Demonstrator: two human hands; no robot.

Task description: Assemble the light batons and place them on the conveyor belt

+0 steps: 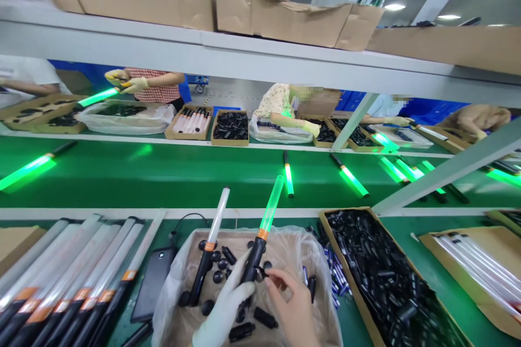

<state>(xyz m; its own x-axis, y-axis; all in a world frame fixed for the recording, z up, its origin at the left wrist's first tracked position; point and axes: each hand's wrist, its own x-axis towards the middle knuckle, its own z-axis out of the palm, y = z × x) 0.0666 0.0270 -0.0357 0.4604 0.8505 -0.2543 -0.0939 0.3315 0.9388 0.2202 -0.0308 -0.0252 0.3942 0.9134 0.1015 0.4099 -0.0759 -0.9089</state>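
Note:
My left hand (228, 303), in a white glove, is wrapped round the black handle of a light stick (269, 217), which glows green and tilts up to the right. Thumb and fingertips of my bare right hand (287, 298) pinch a small black piece (261, 272) against the side of that handle; its exact kind is too small to tell. Beneath both hands is a plastic-lined box (325, 314) with loose black caps (208, 307) and black cylindrical parts (265, 317). An unlit light stick (209, 246) with an orange band leans in the box, left of my hands.
Unlit light sticks (81, 276) lie in a row at left, beside a black power bank (153, 284). Batteries (336, 276) and a carton of black parts (391, 276) are at right. Lit sticks (354, 180) lie on the green belt (203, 173). Co-workers (154, 84) sit beyond; a shelf beam (244, 59) crosses above.

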